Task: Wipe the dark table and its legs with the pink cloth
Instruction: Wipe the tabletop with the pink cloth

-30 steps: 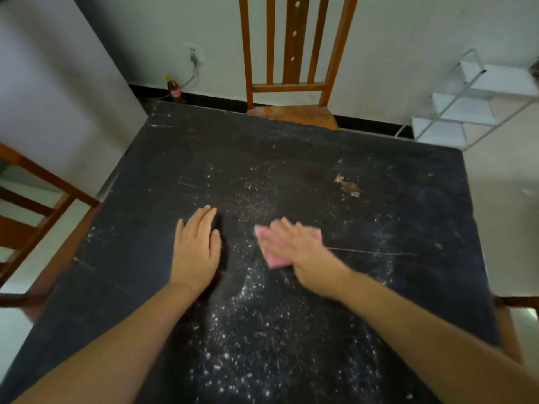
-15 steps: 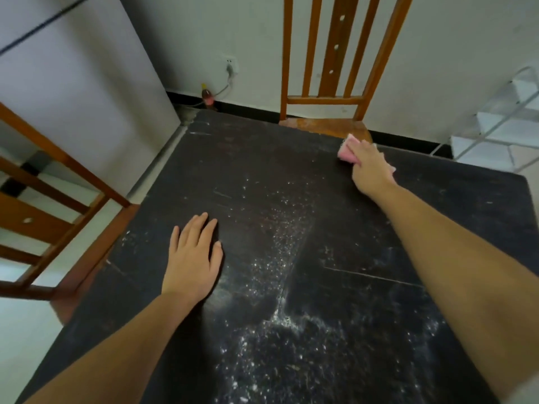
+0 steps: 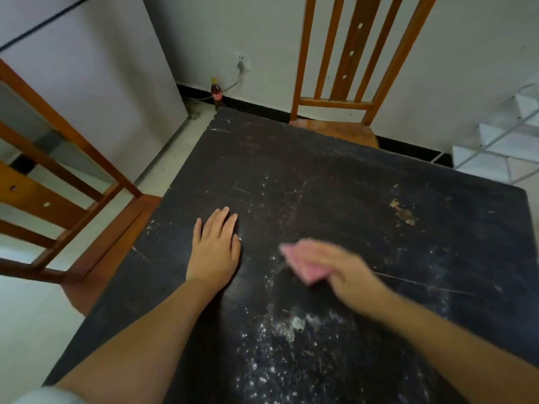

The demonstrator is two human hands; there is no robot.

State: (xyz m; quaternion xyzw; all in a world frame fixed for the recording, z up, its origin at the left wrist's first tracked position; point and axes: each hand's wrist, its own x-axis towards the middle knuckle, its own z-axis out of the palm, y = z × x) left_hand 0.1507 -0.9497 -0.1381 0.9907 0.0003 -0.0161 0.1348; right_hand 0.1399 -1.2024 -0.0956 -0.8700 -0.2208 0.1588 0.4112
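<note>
**Pink cloth under right hand, mid-table**

Pink cloth point(image 3: 303, 265) lies on the dark table point(image 3: 335, 185), pressed flat beneath the right hand point(image 3: 341, 272), fingers extended over it; hand and cloth are motion-blurred. Left hand point(image 3: 214, 247) rests palm down just beside it, fingers straight, holding nothing. White powdery residue point(image 3: 291, 328) covers the near tabletop. A chipped patch point(image 3: 404, 212) sits farther right. Wooden chairs stand at the far edge point(image 3: 344, 91) and left side point(image 3: 58, 185). A bottle point(image 3: 216, 93) stands by the wall.

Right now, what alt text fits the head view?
A right hand presses a pink cloth flat on a dusty dark table, blurred mid-wipe, while the left hand rests flat beside it. Wooden chairs stand around the table.
</note>
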